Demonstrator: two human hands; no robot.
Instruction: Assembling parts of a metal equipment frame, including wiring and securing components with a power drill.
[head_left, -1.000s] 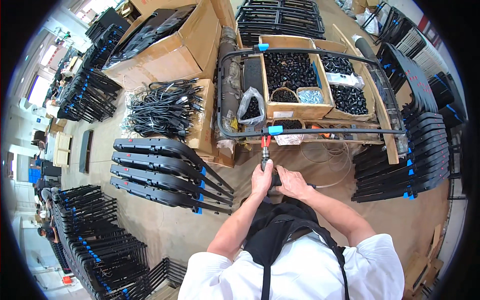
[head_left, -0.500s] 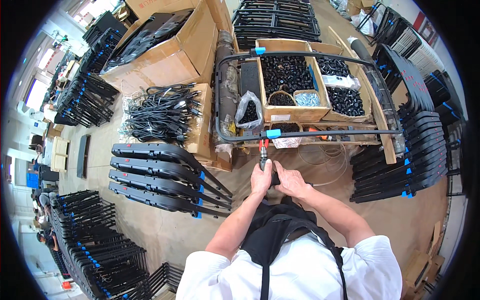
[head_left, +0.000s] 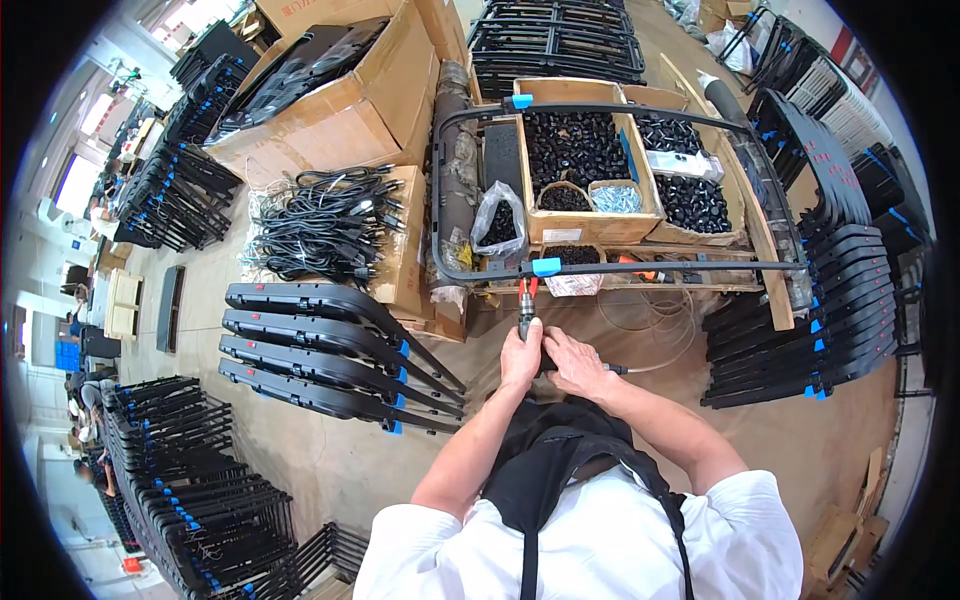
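My left hand [head_left: 521,360] is wrapped round the body of an air-powered driver [head_left: 527,312], whose tip points away from me. On the right, my right hand [head_left: 577,364] is closed on the rear part of the same tool; a thin air hose [head_left: 655,368] leads off beside it. The driver's red-sided front end meets the near bar of a black tubular frame [head_left: 690,267], just below a blue tape patch [head_left: 547,267]. That frame lies across wooden boxes and padded side rails. My fingers hide most of the driver's grip.
Inside the frame's outline, wooden boxes [head_left: 590,232] hold black plastic caps [head_left: 570,145] and silvery screws [head_left: 615,198]. Black cables [head_left: 325,225] lie on cardboard at left. Stacked black frames stand at left [head_left: 300,345] and right [head_left: 810,310]. A large carton [head_left: 330,125] is at back left.
My right hand has shifted slightly on the driver, and more of the hose fitting shows beside it. The driver's tip stays at the frame's near bar.
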